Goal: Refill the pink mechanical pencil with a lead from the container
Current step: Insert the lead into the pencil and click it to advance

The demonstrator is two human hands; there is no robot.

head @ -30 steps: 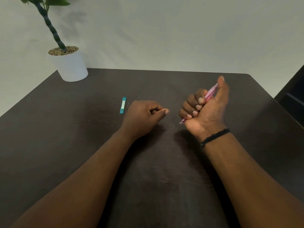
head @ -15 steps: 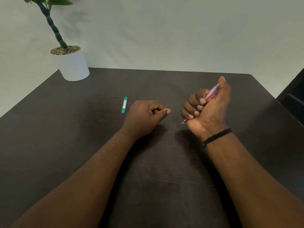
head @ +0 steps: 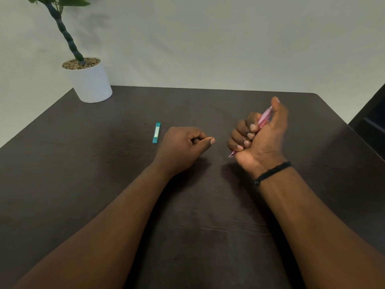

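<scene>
The right hand (head: 259,138) is fisted around the pink pencil (head: 263,119), thumb raised at its top end, tip poking out below toward the table (head: 208,226); the left hand (head: 183,148) rests loosely curled on the table, thumb against the forefinger, whether it holds anything I cannot tell; the teal lead container (head: 156,132) lies flat just beside its knuckles; a potted plant (head: 89,80) stands at the far left corner.

The single head-worn view looked forward and down across the dark wooden table (head: 83,184), close above its near edge, facing the pale wall beyond it.
</scene>
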